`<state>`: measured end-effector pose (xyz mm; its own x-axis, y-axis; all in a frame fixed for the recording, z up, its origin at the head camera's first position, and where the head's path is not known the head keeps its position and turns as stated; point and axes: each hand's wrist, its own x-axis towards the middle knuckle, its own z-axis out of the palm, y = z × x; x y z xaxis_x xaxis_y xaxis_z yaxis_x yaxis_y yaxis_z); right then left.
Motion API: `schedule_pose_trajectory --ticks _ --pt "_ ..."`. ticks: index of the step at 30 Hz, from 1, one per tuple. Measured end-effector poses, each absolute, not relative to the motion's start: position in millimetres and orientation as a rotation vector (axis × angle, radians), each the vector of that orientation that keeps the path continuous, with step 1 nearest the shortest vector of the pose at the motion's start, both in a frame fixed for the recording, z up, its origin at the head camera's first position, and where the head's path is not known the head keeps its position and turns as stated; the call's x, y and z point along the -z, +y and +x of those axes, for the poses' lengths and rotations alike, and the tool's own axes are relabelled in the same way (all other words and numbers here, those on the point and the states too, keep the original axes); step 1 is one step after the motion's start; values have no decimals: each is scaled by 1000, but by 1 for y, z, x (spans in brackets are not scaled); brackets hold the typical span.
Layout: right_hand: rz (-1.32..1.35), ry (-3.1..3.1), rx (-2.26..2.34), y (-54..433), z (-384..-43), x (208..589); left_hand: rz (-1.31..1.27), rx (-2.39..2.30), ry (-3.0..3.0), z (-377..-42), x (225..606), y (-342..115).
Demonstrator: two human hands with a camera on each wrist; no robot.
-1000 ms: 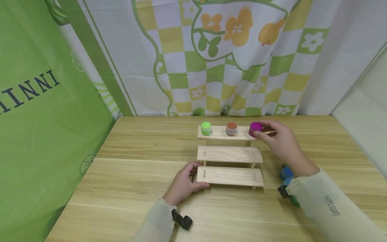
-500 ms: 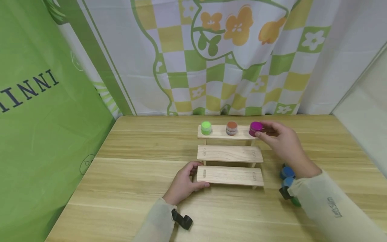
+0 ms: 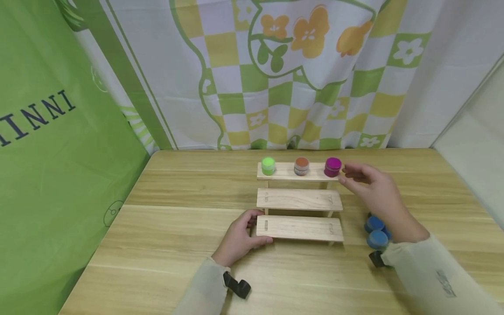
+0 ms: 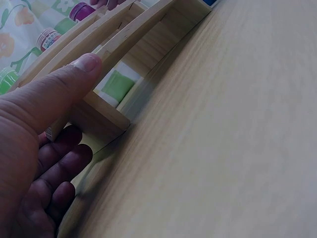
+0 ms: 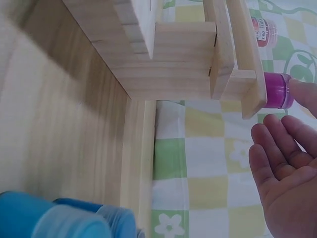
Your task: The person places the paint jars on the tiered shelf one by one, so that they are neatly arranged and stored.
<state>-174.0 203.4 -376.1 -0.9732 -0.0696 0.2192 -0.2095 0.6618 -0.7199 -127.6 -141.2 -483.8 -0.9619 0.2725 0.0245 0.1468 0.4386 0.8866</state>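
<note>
A three-tier wooden stand (image 3: 299,199) rises in steps on the table. At its lowest step, my left hand (image 3: 240,238) grips the left end, thumb on the front edge and fingers curled behind, as the left wrist view (image 4: 29,119) also shows. Three small paint jars line the top step: light green (image 3: 268,166), orange-brown (image 3: 301,166) and purple (image 3: 333,167) at the right end. Just right of the purple jar is my right hand (image 3: 378,192), fingers loosely bent with nothing between them. In the right wrist view its fingertips lie beside the purple jar (image 5: 277,90).
Several blue jars (image 3: 377,239) stand on the table (image 3: 177,245) right of the stand, partly behind the right forearm. A patterned curtain (image 3: 236,87) hangs behind the table's far edge, and a green cloth (image 3: 59,175) hangs at the left.
My right hand has let go of the purple jar and drawn back to the right. The jar stays on the top step. My left hand has kept its place on the stand.
</note>
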Motion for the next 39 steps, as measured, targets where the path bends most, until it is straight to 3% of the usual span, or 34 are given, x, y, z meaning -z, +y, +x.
schedule_pose_trajectory --ticks 39 --pt "170 -2636 -1151 245 -106 398 397 -1578 2550 -127 482 -140"
